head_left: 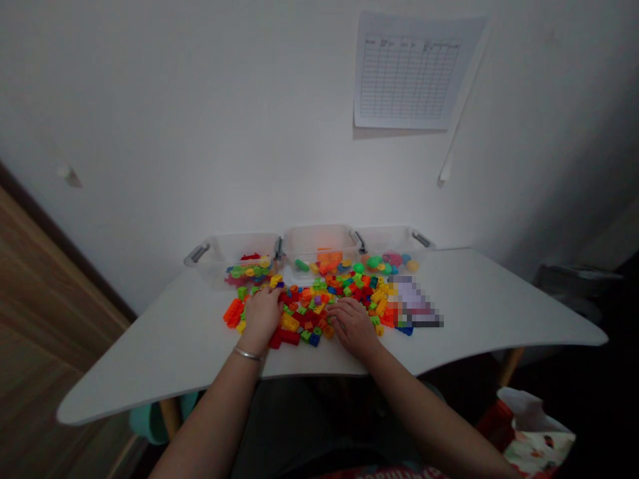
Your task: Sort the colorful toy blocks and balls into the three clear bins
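Currently my left hand (262,313) and right hand (353,326) rest palm-down, apart, on the near edge of a heap of small multicoloured plastic building bricks (319,301); I cannot tell if either grips one. Behind stand three clear plastic tubs (314,238) on the white table (164,332).
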`<action>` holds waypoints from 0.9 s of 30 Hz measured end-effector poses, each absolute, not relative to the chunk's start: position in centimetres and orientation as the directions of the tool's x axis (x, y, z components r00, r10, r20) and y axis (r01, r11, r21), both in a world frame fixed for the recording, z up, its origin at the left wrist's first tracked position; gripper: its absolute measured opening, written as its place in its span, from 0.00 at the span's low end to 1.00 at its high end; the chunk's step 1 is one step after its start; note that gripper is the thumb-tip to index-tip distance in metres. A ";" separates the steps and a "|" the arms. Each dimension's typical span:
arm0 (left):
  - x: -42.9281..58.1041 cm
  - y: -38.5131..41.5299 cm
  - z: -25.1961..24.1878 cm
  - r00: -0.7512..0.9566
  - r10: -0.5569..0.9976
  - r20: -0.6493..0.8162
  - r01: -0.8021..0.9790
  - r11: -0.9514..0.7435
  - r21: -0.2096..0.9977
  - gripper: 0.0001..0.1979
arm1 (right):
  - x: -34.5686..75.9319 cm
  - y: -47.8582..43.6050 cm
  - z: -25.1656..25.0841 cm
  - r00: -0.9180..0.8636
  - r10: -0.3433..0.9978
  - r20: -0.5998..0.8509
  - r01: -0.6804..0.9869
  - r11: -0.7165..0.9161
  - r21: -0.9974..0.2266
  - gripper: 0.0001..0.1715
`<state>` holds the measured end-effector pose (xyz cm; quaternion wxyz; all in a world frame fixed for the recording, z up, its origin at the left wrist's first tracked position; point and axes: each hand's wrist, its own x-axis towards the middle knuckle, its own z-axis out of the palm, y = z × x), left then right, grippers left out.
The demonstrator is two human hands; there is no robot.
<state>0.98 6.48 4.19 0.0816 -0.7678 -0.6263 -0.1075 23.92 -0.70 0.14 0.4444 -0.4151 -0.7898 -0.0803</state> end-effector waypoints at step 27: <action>6.6 -0.5 2.0 0.219 0.868 0.445 0.800 -0.421 0.427 0.11 | 23.7 -0.6 -0.6 -0.307 0.609 0.731 0.731 0.643 -0.229 0.17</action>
